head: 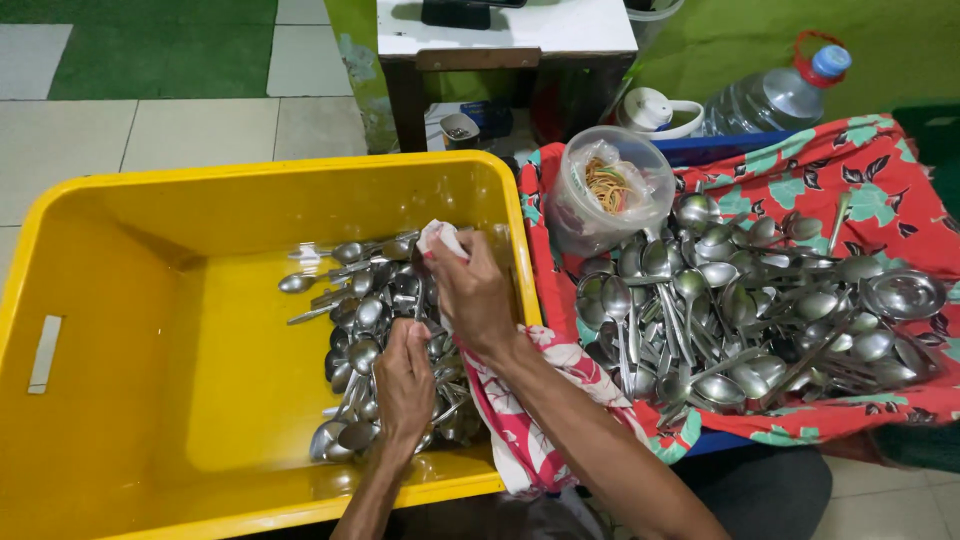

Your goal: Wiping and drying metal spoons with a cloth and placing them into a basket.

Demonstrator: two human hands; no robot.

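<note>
Inside a yellow tub (120, 300), the left hand (403, 385) closes on spoons in the tub's pile (375, 330); the right hand (470, 290) pinches a white wrapped bundle (440, 238). To the right, a larger spoon heap (740, 320) waits on red floral cloth (880, 180), seemingly unsorted.

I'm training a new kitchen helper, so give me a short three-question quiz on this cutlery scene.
1. True or false: both hands are inside the yellow tub.
2. Where does the larger heap of spoons lie? A) on the floral cloth B) on the floor C) on the white table
3. What does the right hand pinch at its fingertips?

Key: 1 true. 2 A. 3 A small white wad, held over the spoons in the tub; the left hand grips spoons.
</note>
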